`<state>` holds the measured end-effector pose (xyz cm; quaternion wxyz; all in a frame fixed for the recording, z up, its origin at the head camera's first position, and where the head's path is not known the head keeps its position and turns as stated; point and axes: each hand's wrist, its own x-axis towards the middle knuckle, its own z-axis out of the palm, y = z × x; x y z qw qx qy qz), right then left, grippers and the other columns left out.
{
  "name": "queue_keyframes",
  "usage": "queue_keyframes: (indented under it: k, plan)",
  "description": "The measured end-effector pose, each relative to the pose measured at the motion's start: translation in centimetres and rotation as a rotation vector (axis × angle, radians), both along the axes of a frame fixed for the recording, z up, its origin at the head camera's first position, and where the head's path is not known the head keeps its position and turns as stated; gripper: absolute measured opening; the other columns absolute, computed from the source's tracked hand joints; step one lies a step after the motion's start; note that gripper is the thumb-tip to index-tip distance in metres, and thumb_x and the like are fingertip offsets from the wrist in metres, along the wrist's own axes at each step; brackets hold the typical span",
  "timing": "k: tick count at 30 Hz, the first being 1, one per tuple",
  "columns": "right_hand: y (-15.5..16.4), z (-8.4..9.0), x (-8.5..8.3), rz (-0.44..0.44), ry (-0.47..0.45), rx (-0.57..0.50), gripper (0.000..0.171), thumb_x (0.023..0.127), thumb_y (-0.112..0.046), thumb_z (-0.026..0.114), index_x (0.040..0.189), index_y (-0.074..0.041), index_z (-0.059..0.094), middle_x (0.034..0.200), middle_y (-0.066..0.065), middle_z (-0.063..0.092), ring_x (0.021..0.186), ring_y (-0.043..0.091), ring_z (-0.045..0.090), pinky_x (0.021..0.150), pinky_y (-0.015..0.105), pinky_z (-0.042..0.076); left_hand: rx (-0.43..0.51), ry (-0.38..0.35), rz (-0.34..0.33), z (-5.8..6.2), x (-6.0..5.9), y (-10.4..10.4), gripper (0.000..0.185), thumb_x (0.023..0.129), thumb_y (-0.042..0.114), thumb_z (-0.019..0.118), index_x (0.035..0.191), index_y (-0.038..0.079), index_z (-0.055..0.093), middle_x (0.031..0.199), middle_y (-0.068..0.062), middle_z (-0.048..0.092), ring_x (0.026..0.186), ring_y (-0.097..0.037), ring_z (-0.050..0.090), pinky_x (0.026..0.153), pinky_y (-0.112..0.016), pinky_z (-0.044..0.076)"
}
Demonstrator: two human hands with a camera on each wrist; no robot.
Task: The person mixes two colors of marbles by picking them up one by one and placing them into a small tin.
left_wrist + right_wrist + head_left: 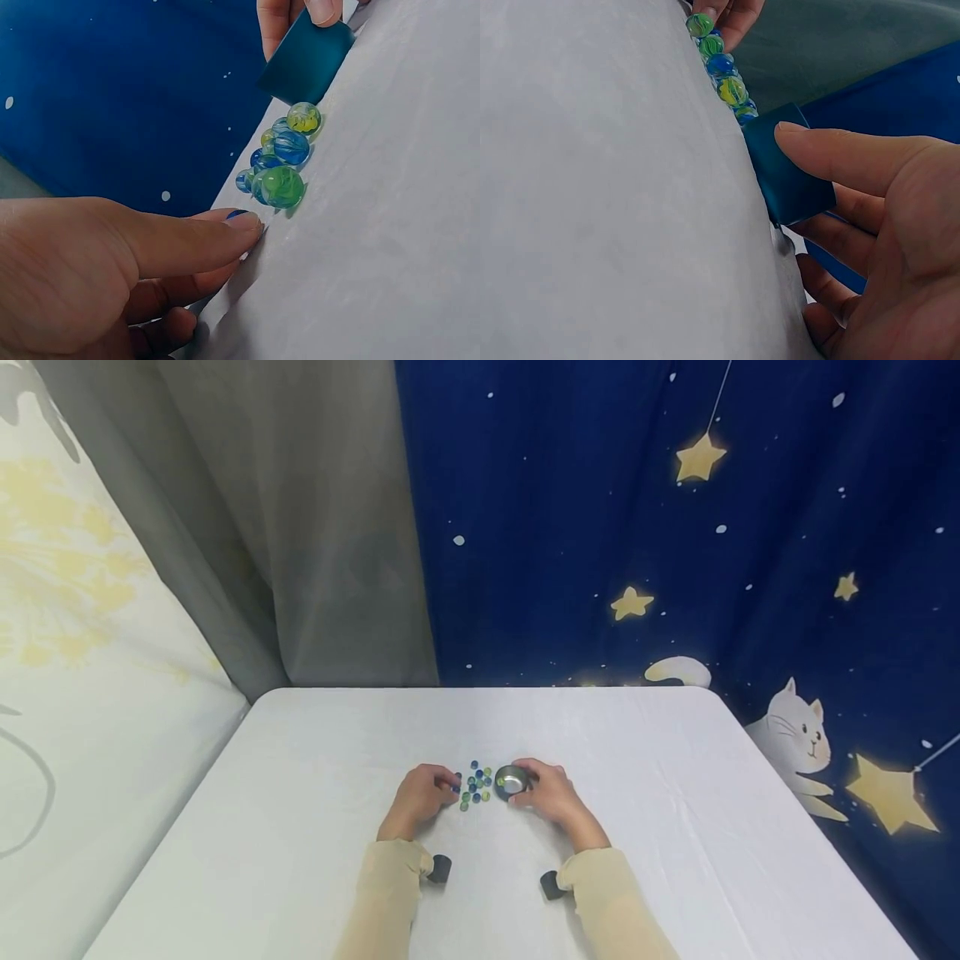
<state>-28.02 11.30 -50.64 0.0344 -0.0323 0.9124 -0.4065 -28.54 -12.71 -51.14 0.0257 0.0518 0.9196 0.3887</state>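
Head view shows the left hand (420, 795) resting on the table (300, 793) near its middle, fingers curled, thumb and fingertip pinching a blue marble (238, 214) at the left edge of the marbles (476, 783). Just right of that cluster stands the cup (512, 780), gripped by the right hand (551, 793) with thumb and fingers round its wall.

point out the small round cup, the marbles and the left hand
small round cup (512, 781), head view, on its pale inner bottom
marbles (283, 186), left wrist view, on the big green marble nearest the thumb
left hand (420, 795), head view, on the back of the hand
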Motion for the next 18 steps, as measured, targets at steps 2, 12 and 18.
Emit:
queue_keyframes:
  k: [2, 12, 18]
  plan:
    - [0.03, 0.07, 0.03, 0.002, -0.003, -0.001, 0.058, 0.071, -0.019, 0.083, 0.126, -0.021, 0.064, 0.132, 0.007, 0.059, 0.128, 0.037, 0.042, 0.1, 0.064, 0.03, 0.0, -0.001, 0.001, 0.14, 0.1, 0.04, 0.015, 0.077, 0.008, 0.078, 0.09, 0.014, 0.074, 0.076, 0.005, 0.059, 0.076, -0.014, 0.054, 0.078, -0.039, 0.044]
    - [0.09, 0.09, 0.14, 0.005, -0.016, -0.016, 0.059, 0.072, -0.02, 0.083, 0.127, -0.022, 0.063, 0.133, 0.008, 0.058, 0.129, 0.038, 0.041, 0.099, 0.065, 0.03, 0.015, 0.019, 0.043, 0.35, 0.32, 0.03, 0.014, 0.079, 0.01, 0.077, 0.092, 0.015, 0.074, 0.078, 0.005, 0.061, 0.078, -0.015, 0.056, 0.081, -0.041, 0.045]
    - [0.07, 0.26, 0.3, 0.005, -0.021, -0.015, 0.059, 0.072, -0.02, 0.083, 0.127, -0.022, 0.063, 0.133, 0.008, 0.058, 0.129, 0.038, 0.041, 0.099, 0.065, 0.03, 0.051, 0.052, 0.058, 0.44, 0.12, 0.05, 0.015, 0.079, 0.01, 0.077, 0.092, 0.015, 0.074, 0.078, 0.005, 0.063, 0.08, -0.016, 0.057, 0.084, -0.043, 0.045]
